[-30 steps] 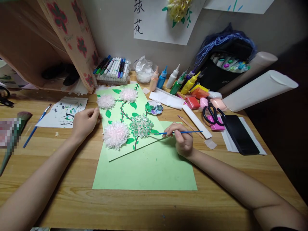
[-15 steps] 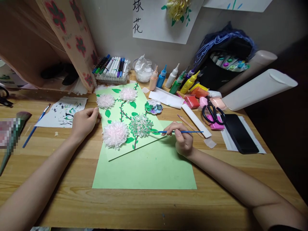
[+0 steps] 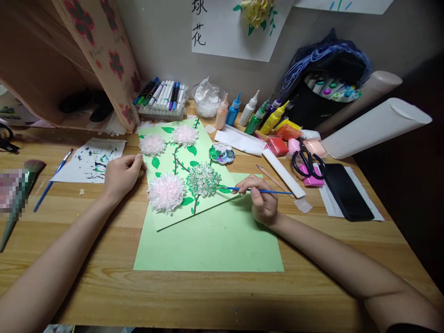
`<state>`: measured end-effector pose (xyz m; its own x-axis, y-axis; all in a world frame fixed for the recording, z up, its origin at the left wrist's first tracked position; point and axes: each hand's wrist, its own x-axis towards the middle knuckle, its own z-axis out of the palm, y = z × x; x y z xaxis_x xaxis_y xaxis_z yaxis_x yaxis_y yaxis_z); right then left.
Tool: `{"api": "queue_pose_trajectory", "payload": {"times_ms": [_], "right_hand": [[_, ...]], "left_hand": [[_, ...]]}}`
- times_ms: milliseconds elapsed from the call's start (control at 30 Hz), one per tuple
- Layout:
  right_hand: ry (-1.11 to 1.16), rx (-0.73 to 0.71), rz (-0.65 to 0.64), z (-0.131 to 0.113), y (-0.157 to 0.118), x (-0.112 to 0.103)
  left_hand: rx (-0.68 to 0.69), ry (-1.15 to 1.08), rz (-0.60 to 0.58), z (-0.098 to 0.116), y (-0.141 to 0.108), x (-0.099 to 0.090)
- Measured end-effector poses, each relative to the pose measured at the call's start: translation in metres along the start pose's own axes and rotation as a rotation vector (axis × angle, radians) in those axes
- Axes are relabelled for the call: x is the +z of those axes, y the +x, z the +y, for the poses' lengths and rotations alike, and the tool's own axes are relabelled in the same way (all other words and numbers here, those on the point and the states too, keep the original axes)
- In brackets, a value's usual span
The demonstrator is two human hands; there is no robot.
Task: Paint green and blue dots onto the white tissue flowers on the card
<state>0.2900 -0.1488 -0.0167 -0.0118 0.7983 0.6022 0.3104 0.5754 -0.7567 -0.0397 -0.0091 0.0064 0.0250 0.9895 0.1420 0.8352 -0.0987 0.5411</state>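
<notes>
On wooden surface (image 3: pixel 208 298) | grips blue paintbrush (image 3: pixel 280 192) in right hand's grip (image 3: pixel 262 201), tip at green-daubed ruffled flower (image 3: pixel 203 179) | curls left hand's grip (image 3: pixel 123 175) at left edge of flower picture (image 3: pixel 166 165), cannot tell if pinching

Illumination moderate, strongest mid-frame on the green sheet (image 3: pixel 208 245); right edge drops to near black, upper-left recess (image 3: pixel 38 64) dim. Soft shadow along the left forearm's (image 3: pixel 62 245) inner side. Wide-angle stretch tilts the white bottle (image 3: pixel 378 127), right. Pixelated blocks partly mask the large brush (image 3: pixel 14 219), left edge.
</notes>
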Motion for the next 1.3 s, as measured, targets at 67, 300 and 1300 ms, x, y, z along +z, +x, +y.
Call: {"api": "queue_pose_trajectory", "payload": {"times_ms": [67,300,1300], "right_hand": [[0.018,-0.016,-0.015,-0.0015,0.0011,-0.0002],[0.011,-0.052,0.01,-0.0028,0.0013,-0.0002],[-0.021,-0.176,-0.019,-0.0025,0.0008,-0.0018]], "left_hand": [[-0.001,0.003,-0.005,0.0002,0.0004,0.0004],[0.009,-0.002,-0.003,-0.0023,0.0014,0.0008],[0.017,-0.014,0.003,0.0,-0.0001,0.0017]]}}
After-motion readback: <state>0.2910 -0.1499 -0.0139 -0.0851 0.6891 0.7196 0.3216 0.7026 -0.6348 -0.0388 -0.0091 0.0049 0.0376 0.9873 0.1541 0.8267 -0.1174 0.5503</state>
